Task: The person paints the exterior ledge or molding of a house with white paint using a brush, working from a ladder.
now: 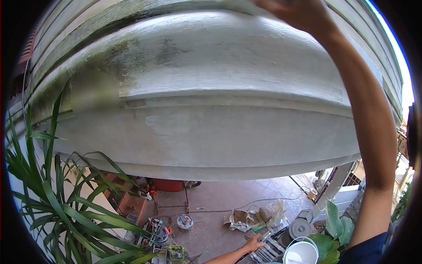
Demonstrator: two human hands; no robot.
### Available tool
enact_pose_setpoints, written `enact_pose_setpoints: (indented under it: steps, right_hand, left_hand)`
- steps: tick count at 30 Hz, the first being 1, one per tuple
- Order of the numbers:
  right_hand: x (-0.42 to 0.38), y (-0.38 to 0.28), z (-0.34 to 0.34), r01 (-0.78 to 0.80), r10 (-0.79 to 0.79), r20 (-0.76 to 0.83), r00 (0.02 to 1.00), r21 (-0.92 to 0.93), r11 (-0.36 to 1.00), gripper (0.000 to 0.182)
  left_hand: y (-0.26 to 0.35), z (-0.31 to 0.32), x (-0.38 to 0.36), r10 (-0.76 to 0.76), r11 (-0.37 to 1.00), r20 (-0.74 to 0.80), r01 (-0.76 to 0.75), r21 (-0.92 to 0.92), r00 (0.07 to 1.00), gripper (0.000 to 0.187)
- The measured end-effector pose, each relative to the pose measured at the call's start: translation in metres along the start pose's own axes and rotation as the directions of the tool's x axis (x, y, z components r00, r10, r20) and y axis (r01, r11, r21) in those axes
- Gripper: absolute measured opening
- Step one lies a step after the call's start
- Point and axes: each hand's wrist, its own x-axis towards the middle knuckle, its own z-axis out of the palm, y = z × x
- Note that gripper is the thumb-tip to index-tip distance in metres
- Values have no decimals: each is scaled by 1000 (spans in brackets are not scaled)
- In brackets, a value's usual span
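My right arm reaches up along the right side, and my right hand (292, 13) is at the top edge against the curved concrete ledge (237, 48). Motion blur and the frame edge hide its fingers; a faint pale smear lies beside them. Low in the view, my left hand (253, 243) has its fingers over the edge of a grey slatted metal ladder (267, 251). Close to its right stands a white bucket (301, 252) with a raised handle. The ledge is pale in the middle, with dark and green stains toward the left.
Long-leaved plant (66, 207) fills the lower left. Broad leaves (334, 224) grow beside my right arm. Far below, the tiled floor (211, 229) holds a pail (185, 221), paper bags (241, 218), a cable and scattered tools. A grey lidded bin (300, 229) stands behind the white bucket.
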Motion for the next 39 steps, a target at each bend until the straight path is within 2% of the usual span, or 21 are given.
enact_pose_setpoints:
  steps: [1, 2, 3, 4, 6, 9, 13, 15, 17, 19, 22, 23, 24, 26, 27, 28, 30, 32, 34, 35, 39]
  right_hand:
    - [-17, 11, -16, -63, 62, -37, 997, -45, 997, 10]
    - [-35, 13, -34, -260, 259, -16, 966, -91, 961, 11]
    - [-61, 63, -52, 263, -263, 42, 964, -310, 913, 10]
    - [-82, 82, -75, 28, -14, 60, 998, -245, 969, 14]
    - [-116, 88, -100, -128, 136, 4, 991, -325, 937, 13]
    - [-138, 72, -95, -165, 130, -121, 984, -351, 922, 8]
    - [-93, -2, -6, 161, -211, -92, 973, -385, 909, 11]
    - [-56, -47, 43, 260, -300, -120, 946, -268, 927, 12]
    - [-23, -84, 92, 281, -293, -236, 926, -82, 956, 8]
    - [4, -108, 125, 182, -196, -259, 946, -76, 980, 16]
    - [11, -95, 127, 161, -62, -525, 849, 146, 976, 12]
    - [-2, -81, 111, 94, 24, -524, 851, 197, 976, 6]
    - [-18, -50, 101, 139, -34, -551, 834, 150, 979, 5]
    - [-76, -15, 64, -120, 271, -512, 815, 308, 944, 10]
    - [-102, -3, 38, -118, 164, -559, 813, 117, 986, 8]
    - [-126, -5, 16, -272, 354, -544, 761, 228, 935, 10]
    - [-183, 22, -30, -390, 306, -543, 782, -44, 920, 11]
    - [-241, 45, -70, -581, 488, -527, 696, -13, 814, 14]
    - [-293, 56, -107, -700, 530, -549, 646, -149, 699, 15]
    - [-310, 45, -125, -812, 607, -564, 560, -227, 538, 17]
    - [-382, -46, -159, -868, 748, -603, 278, 177, 465, 19]
  left_hand:
    - [0, 0, 0, 10, 1000, 3, -10, -2, 1000, 62]
    - [-1, 1, -2, 16, 1000, 8, -16, -4, 1000, 61]
    - [-1, 0, 0, 30, 1000, 13, -30, -3, 999, 61]
    - [-3, 0, 2, 22, 1000, 20, -21, -10, 1000, 61]
    - [-10, 3, 4, 4, 1000, 30, -3, -26, 1000, 62]
    - [-6, 3, 2, 25, 999, -5, -25, 26, 1000, 62]
    - [-4, 0, -1, 12, 1000, -1, -12, 14, 1000, 66]
    - [8, -5, -3, 7, 1000, 19, -7, 28, 1000, 74]
    - [16, -11, -5, -9, 1000, 41, 9, 4, 999, 70]
    - [22, -11, -9, -19, 1000, 47, 20, -13, 999, 61]
    - [11, -8, -3, -43, 998, 62, 46, -42, 997, 61]
    - [7, -5, -4, -41, 997, 46, 43, -59, 998, 61]
    - [8, -7, -3, -59, 996, 63, 62, -60, 996, 61]
    - [16, -11, -6, -99, 992, 105, 107, -69, 990, 63]
    - [9, -8, 1, -73, 996, 91, 78, -46, 993, 63]
    - [-1, -5, 8, -51, 998, 76, 53, -24, 996, 64]
    - [14, -12, -3, -101, 995, 112, 100, 8, 989, 64]
    - [9, -12, -2, -97, 995, 135, 101, -21, 986, 60]
    - [3, -8, -1, -24, 996, 100, 32, -80, 995, 51]
    - [9, -9, -5, -28, 994, 85, 37, -106, 996, 49]
    - [20, -9, -10, -120, 957, 126, 148, -248, 985, 40]
